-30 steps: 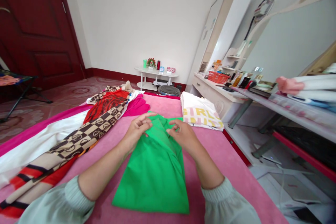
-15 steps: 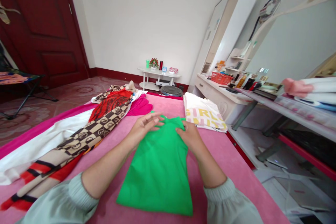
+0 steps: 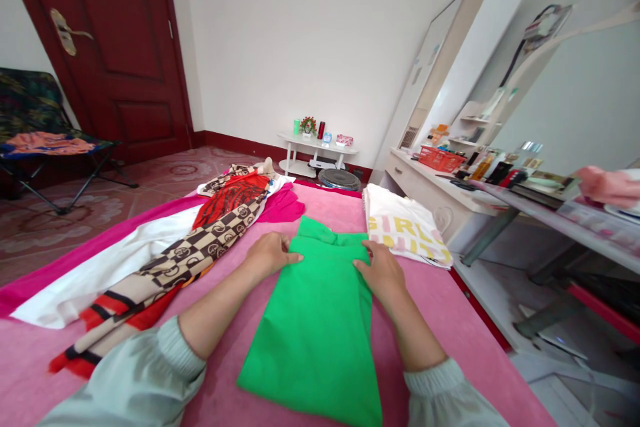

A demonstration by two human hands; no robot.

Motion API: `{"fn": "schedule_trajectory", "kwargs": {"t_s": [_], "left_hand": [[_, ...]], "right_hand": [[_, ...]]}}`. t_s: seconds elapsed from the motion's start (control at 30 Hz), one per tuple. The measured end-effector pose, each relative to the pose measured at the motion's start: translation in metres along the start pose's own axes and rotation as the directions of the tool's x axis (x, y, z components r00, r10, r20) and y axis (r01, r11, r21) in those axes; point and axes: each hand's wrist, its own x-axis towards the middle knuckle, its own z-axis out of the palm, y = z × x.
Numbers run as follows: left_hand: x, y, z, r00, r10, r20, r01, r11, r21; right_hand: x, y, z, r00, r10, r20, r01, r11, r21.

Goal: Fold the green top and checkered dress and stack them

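A bright green garment lies folded lengthwise into a long strip on the pink bedspread in front of me. My left hand rests at its upper left edge, fingers together and lying flat on the cloth. On the upper right edge my right hand lies palm down, fingers flat against the fabric. Neither hand grips anything. Pale green sleeves cover both forearms.
A brown-and-cream checked garment with red and white clothes lies in a pile to the left. A white printed T-shirt lies at the right. A dressing table with bottles, a small white stand, a folding chair and a red door surround the bed.
Both hands moved apart from the garment's collar to its two side edges and flattened on the cloth. The green garment now lies smoother. The camera view tilted up and left.
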Motion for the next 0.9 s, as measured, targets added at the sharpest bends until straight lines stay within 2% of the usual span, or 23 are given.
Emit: {"fn": "schedule_trajectory", "kwargs": {"t_s": [0.1, 0.17, 0.23, 0.3, 0.4, 0.5, 0.57, 0.63, 0.7, 0.77, 0.9], "left_hand": [[-0.007, 0.018, 0.003, 0.975, 0.215, -0.058, -0.222, 0.962, -0.162], [-0.016, 0.037, 0.004, 0.934, 0.354, -0.042, -0.352, 0.897, -0.269], [-0.027, 0.056, 0.003, 0.892, 0.451, 0.038, -0.409, 0.839, -0.358], [-0.036, 0.070, 0.000, 0.859, 0.500, 0.112, -0.419, 0.811, -0.408], [-0.042, 0.077, -0.010, 0.855, 0.490, 0.172, -0.413, 0.843, -0.345], [-0.042, 0.072, -0.025, 0.863, 0.407, 0.300, -0.400, 0.912, -0.086], [-0.042, 0.066, -0.031, 0.845, 0.323, 0.426, -0.379, 0.924, 0.052], [-0.042, 0.061, -0.033, 0.817, 0.273, 0.508, -0.376, 0.920, 0.109], [-0.043, 0.059, -0.032, 0.813, 0.270, 0.516, -0.387, 0.913, 0.131], [-0.043, 0.059, -0.030, 0.834, 0.279, 0.476, -0.377, 0.918, 0.123], [-0.045, 0.065, -0.026, 0.876, 0.286, 0.387, -0.322, 0.946, 0.029]], "right_hand": [[-0.001, -0.018, -0.003, 0.982, -0.178, -0.061, 0.183, 0.979, 0.088], [-0.004, -0.031, -0.004, 0.955, -0.295, -0.027, 0.294, 0.929, 0.224], [-0.007, -0.042, -0.002, 0.908, -0.416, 0.044, 0.377, 0.859, 0.347], [-0.010, -0.046, 0.000, 0.854, -0.509, 0.110, 0.427, 0.805, 0.412], [-0.012, -0.043, 0.001, 0.818, -0.557, 0.146, 0.450, 0.776, 0.441], [-0.010, -0.038, -0.003, 0.825, -0.537, 0.175, 0.404, 0.778, 0.481], [-0.009, -0.037, -0.009, 0.831, -0.518, 0.202, 0.373, 0.789, 0.489], [-0.009, -0.039, -0.014, 0.840, -0.494, 0.225, 0.349, 0.809, 0.472], [-0.009, -0.041, -0.019, 0.857, -0.456, 0.242, 0.315, 0.834, 0.454], [-0.007, -0.042, -0.022, 0.881, -0.410, 0.237, 0.269, 0.844, 0.463], [-0.005, -0.042, -0.024, 0.927, -0.346, 0.144, 0.226, 0.823, 0.521]]}}
